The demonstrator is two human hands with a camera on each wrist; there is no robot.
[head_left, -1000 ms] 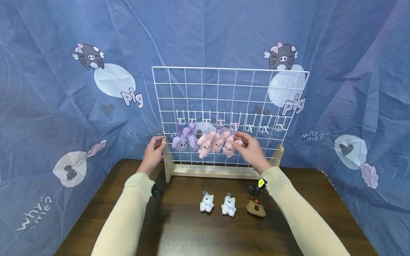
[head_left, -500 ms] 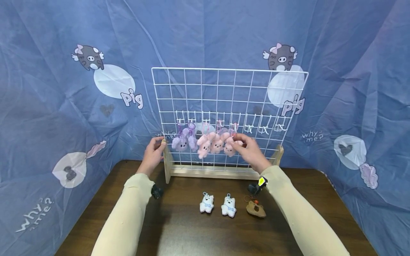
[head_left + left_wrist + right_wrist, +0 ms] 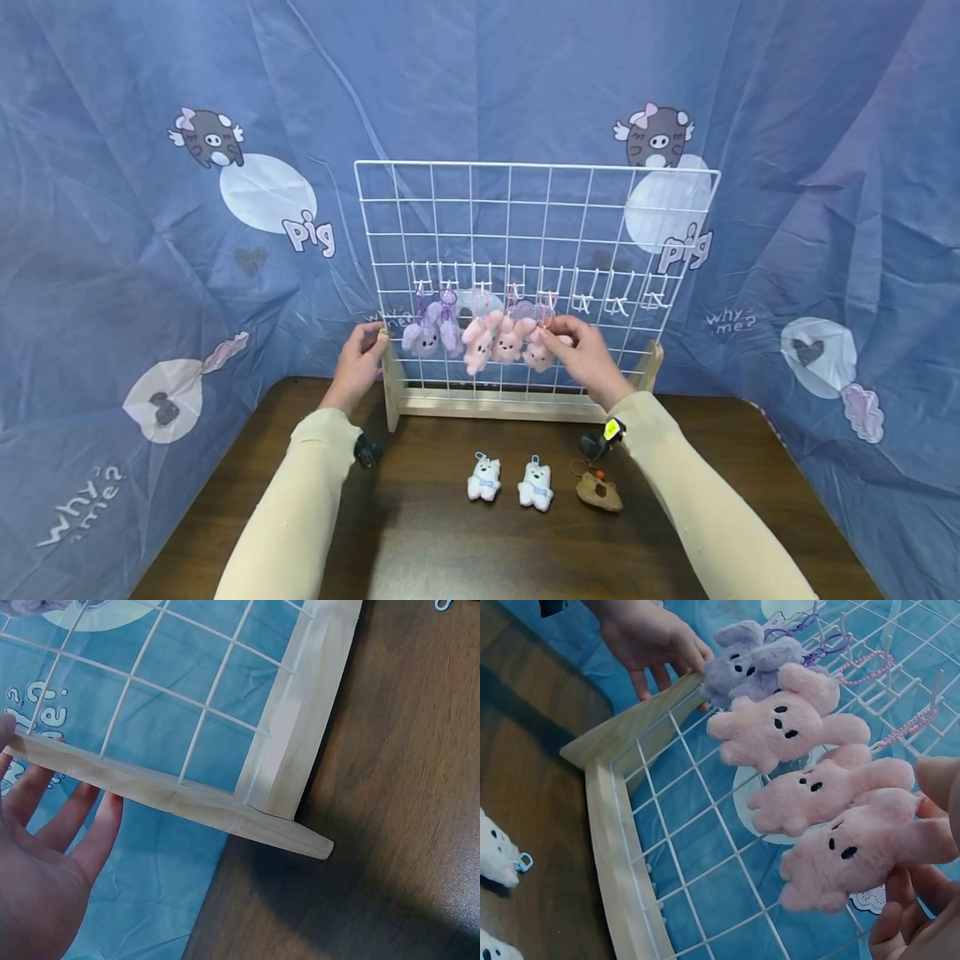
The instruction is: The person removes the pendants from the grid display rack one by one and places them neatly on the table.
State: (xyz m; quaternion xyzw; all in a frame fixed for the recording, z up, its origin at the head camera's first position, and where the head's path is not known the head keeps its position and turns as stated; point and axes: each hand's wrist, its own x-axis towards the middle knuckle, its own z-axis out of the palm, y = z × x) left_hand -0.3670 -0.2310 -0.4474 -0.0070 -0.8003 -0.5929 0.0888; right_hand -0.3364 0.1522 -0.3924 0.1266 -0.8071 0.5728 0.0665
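A white wire grid rack (image 3: 525, 201) with a wooden base stands upright, and plush keychains hang on its hooks. My left hand (image 3: 357, 367) grips the wooden side post (image 3: 157, 787) at the rack's left edge. With thumb and fingers, my right hand (image 3: 588, 357) pinches the ear of the rightmost pink plush (image 3: 847, 851), whose pink strap loops up to a hook. Beside it hang two more pink plushes (image 3: 480, 342) (image 3: 821, 791) and purple plushes (image 3: 424, 333) to their left. In the right wrist view, my left hand (image 3: 652, 641) shows beyond the purple plush.
On the brown table (image 3: 450, 550) before the rack lie two white plush keychains (image 3: 483, 480) (image 3: 536, 487) and a brown one (image 3: 598, 492) with a red bead. Several hooks (image 3: 617, 305) at the rack's right hold nothing. A blue printed cloth (image 3: 300, 83) hangs behind.
My right hand's fingers have shifted slightly on the rightmost pink plush, which now hangs a little lower. My left hand has stayed on the post.
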